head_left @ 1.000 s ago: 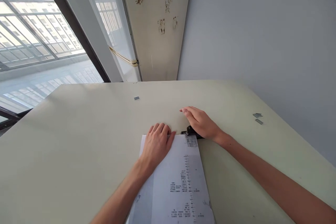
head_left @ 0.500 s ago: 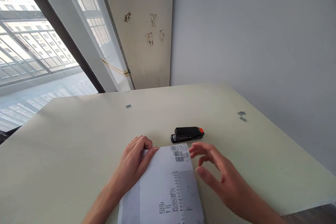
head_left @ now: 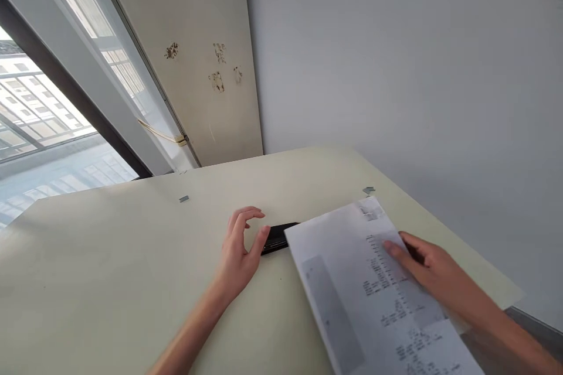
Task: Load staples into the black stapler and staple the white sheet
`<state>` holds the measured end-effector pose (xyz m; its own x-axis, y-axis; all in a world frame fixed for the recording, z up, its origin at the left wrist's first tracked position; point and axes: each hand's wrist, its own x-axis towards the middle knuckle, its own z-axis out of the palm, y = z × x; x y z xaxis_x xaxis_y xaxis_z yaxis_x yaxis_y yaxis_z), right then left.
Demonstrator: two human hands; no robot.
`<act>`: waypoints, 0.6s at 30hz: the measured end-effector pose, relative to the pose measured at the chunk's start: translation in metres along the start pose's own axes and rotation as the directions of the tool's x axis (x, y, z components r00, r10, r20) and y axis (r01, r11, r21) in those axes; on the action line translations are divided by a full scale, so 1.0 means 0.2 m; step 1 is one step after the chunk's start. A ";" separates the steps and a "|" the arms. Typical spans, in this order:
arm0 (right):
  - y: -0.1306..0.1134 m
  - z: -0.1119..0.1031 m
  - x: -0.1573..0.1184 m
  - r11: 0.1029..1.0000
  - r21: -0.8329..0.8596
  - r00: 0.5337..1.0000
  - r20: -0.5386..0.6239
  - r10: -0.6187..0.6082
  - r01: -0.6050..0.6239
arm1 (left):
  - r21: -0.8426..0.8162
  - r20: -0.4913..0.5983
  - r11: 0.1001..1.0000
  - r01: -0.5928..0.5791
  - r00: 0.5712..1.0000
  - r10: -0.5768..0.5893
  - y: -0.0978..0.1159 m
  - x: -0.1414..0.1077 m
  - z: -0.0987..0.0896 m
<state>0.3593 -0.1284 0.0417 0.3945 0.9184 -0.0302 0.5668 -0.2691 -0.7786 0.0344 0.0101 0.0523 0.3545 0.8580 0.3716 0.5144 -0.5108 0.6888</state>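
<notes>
My right hand (head_left: 424, 263) grips the right edge of a stack of printed paper (head_left: 347, 263), thumb on top and fingers beneath. The sheets are tilted and lifted off the table, at least in part. Beside the paper's top left corner, a black stapler (head_left: 277, 237) lies on the table, its right part hidden behind the sheets. My left hand (head_left: 241, 246) is at the stapler's left end with its fingers curved and apart, holding nothing. Its thumb is at or just in front of the stapler; whether they touch I cannot tell.
A pale table (head_left: 132, 269) spreads beneath everything. A small strip of staples (head_left: 183, 198) lies at the far left, and grey pieces (head_left: 368, 190) lie near the right edge. Behind stand a grey wall (head_left: 373, 70), a stained panel (head_left: 211, 111) and a window (head_left: 44, 111).
My right hand has taken hold of the paper and moved it right, partly covering the stapler. My left hand has let go of the paper and opened beside the stapler. The view has turned right.
</notes>
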 end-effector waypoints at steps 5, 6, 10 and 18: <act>0.16 -0.17 0.19 0.992 -0.047 0.990 0.068 0.121 -0.118 | -0.019 0.204 0.996 -0.089 0.975 0.091 -0.07 0.03 0.10; 0.18 -0.17 0.21 0.990 -0.094 0.993 0.029 0.112 -0.109 | -0.036 0.237 0.997 -0.069 0.969 0.075 -0.09 0.03 0.10; 0.24 -0.09 0.18 0.950 -0.312 0.992 -0.123 -0.043 0.003 | -0.096 0.261 0.994 0.051 0.965 -0.024 -0.12 0.02 0.09; 0.24 0.27 -0.09 0.798 -0.423 0.898 0.295 -0.328 0.430 | -0.063 0.193 0.983 0.174 0.968 -0.160 -0.20 -0.08 -0.06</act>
<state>0.3397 -0.1420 -0.0296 -0.0450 0.9981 0.0431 0.9276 0.0577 -0.3691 0.0001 0.0169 0.0265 0.4118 0.9020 0.1297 0.5184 -0.3490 0.7807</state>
